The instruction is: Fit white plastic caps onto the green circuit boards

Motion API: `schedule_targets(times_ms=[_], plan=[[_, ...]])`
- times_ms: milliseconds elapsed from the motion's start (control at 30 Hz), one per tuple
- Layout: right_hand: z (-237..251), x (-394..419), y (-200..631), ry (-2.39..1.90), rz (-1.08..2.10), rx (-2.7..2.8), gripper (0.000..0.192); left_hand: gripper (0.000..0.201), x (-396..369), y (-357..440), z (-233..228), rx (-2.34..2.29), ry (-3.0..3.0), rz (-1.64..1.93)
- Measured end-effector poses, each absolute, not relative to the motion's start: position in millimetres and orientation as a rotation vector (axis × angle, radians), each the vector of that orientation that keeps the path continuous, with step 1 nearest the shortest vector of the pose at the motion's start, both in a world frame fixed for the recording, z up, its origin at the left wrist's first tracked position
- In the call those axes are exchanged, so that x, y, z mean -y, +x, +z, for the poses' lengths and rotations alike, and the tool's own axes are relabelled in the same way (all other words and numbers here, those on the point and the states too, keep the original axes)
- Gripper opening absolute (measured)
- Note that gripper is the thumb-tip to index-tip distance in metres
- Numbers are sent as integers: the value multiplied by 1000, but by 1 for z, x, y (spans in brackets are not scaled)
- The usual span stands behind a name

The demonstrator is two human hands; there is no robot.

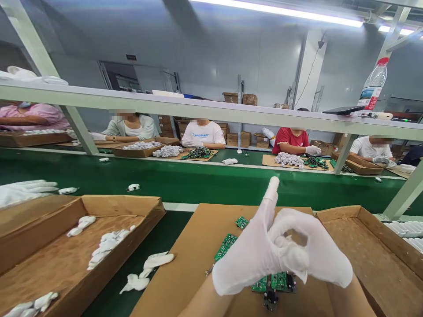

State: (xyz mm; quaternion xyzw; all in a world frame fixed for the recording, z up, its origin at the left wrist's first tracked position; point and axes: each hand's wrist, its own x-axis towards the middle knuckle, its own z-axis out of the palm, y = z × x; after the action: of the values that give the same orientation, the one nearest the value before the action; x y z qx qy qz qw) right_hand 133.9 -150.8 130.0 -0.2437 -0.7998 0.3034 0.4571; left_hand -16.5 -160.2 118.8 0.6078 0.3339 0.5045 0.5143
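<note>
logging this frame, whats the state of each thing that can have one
left hand: gloved, pressed against right hand, forefinger raised
right hand: gloved, fingers curled against left hand; anything held is hidden
circuit boards: loose on cardboard sheet, partly hidden by hands
left tray: open, some white pieces inside
right tray: open, no parts visible inside
bottle: upright on shelf, red cap on
belt: few white pieces on it

Bright, even light from ceiling tubes (280,11) top right. White gloves (280,251) near-blown, slight motion blur. Wide-angle bend at edges, shelf rail (211,110) bows. Soft shadows. Far faces blurred.
</note>
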Motion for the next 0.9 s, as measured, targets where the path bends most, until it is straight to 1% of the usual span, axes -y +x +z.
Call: schedule_targets(times_ms=[133,200,267,333,400,467,533,667,733,800,833,900], plan=[[130,152,146,-514,674,1688,13,120,156,-15,115,-880,1534,1460],[127,154,147,-441,726,1639,12,113,155,-13,112,-881,1554,1508],[123,154,141,-411,855,1615,11,112,154,-11,109,-839,1564,1519],[118,153,130,-370,982,1571,14,117,154,-8,108,-808,1554,1510],[113,151,117,-335,1045,1553,24,117,153,-6,107,-804,1518,1508],[110,149,107,-360,1032,1601,38,107,153,-4,108,-795,1449,1519],[108,149,100,-403,1013,1648,49,100,154,-3,110,-758,1364,1529],[113,150,102,-510,1091,1743,58,106,155,-4,115,-729,1283,1541],[117,151,110,-612,973,1833,60,108,155,-4,118,-764,1254,1581],[120,151,120,-670,676,1815,61,110,155,-3,120,-817,1220,1639],[120,152,125,-671,497,1779,56,110,155,-2,121,-843,1205,1660],[120,155,131,-660,166,1761,39,109,156,0,122,-889,1170,1692]])
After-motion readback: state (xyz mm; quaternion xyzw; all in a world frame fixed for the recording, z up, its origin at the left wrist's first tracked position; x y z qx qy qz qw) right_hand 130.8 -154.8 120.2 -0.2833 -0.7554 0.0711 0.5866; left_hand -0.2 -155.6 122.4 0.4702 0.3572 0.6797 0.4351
